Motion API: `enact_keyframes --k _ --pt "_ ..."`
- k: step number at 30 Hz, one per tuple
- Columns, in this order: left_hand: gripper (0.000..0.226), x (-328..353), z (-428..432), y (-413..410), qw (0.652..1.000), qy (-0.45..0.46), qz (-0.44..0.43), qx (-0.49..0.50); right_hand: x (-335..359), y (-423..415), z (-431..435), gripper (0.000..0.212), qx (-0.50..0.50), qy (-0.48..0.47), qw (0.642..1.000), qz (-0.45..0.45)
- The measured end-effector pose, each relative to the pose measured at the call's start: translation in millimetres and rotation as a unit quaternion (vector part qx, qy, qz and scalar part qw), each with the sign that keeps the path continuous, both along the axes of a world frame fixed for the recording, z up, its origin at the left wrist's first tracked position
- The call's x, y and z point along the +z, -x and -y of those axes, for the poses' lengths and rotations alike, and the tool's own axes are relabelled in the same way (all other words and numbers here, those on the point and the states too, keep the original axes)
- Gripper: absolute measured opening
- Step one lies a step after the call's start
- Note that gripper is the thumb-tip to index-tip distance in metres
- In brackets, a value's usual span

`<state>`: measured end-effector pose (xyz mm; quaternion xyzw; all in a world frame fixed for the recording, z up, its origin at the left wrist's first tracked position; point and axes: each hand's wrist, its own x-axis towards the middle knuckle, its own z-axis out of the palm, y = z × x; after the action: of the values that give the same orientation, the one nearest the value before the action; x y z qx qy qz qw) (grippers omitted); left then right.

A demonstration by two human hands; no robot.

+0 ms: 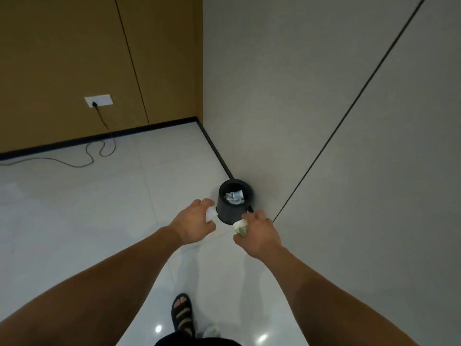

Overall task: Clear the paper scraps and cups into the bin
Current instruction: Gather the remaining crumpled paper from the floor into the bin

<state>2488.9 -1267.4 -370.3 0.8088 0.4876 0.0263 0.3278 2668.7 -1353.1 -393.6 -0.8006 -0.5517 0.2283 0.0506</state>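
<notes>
Fingers [204, 203] curled on crumpled white scraps [240, 225] | round black bin [228, 213]

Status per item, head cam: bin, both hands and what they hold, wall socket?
bin: upright on the floor against the wall, top open, partly filled
paper scraps: already inside the bin
left hand: grips a white scrap, beside the bin, not yet over it
right hand: grips a crumpled white-and-green piece; cup or paper unclear
wall socket: plug in, cable trailing across the floor
</notes>
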Motion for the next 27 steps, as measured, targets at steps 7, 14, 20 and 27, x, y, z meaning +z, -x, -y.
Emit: enact_keyframes --k 7,14,20,27 --pt "0.051 6 -155 -43 0.998 0.016 -0.01 -0.058 5 -32 -122 0.062 -0.064 -0.013 0.998 -0.008" --pt "0.046 -28 -262 -118 0.993 0.062 -0.025 -0.097 -26 -94 -216 0.067 -0.09 0.041 0.994 -0.037" --pt "0.04 -84 -349 -177 0.991 0.11 -0.048 -0.063 -78 -156 -306 0.067 -0.07 0.055 0.994 -0.07" --pt "0.034 -211 -413 -229 0.985 0.159 -0.042 0.048 -176 -203 -371 0.063 -0.077 0.102 0.986 -0.106"
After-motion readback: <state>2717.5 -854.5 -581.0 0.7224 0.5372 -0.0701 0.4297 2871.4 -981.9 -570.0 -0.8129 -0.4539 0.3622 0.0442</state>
